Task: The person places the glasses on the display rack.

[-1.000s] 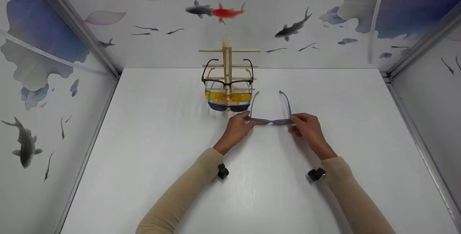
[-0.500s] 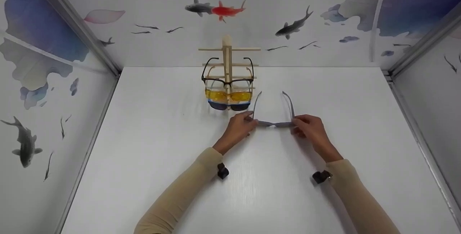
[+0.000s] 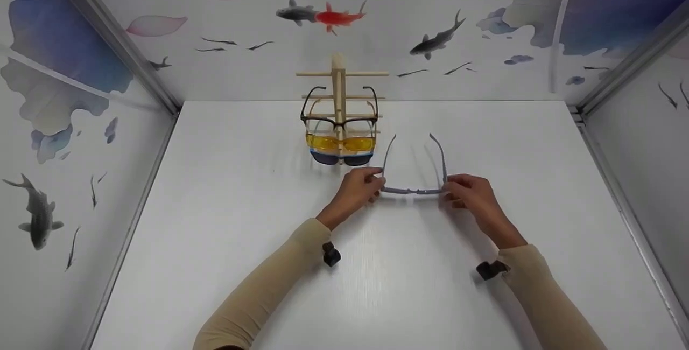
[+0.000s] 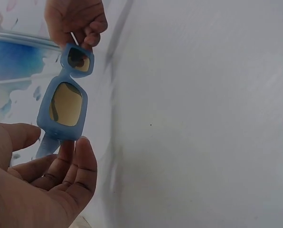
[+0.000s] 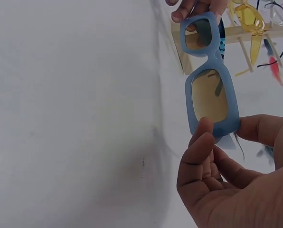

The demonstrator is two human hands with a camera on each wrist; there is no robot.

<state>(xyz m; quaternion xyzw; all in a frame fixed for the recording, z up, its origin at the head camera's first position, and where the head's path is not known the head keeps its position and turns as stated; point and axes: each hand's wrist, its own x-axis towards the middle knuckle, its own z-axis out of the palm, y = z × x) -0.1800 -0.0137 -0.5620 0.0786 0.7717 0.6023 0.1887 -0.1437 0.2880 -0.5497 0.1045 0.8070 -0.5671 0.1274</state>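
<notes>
A pair of blue-framed sunglasses (image 3: 413, 191) with brownish-yellow lenses is held between my two hands, its temples unfolded and pointing toward the back wall. My left hand (image 3: 357, 187) pinches the left end of the frame near the hinge. At the opposite end, my right hand (image 3: 473, 196) grips the right corner with thumb and fingers. In the left wrist view, the blue frame (image 4: 45, 107) sits between thumb and fingertips. The right wrist view shows the frame front (image 5: 212, 64) with both lenses; the temples are mostly hidden there.
Just left of the sunglasses stands a wooden glasses rack (image 3: 338, 83). It bears black-framed glasses (image 3: 339, 124), yellow-lensed glasses (image 3: 359, 143) and dark sunglasses (image 3: 325, 158). A white table (image 3: 242, 204) lies beneath, enclosed by printed panels at the back and sides.
The blue sunglasses have shifted right and slightly toward me. Their front has tilted, so it looks thinner from above. My right hand moved right with them; my left hand moved only slightly.
</notes>
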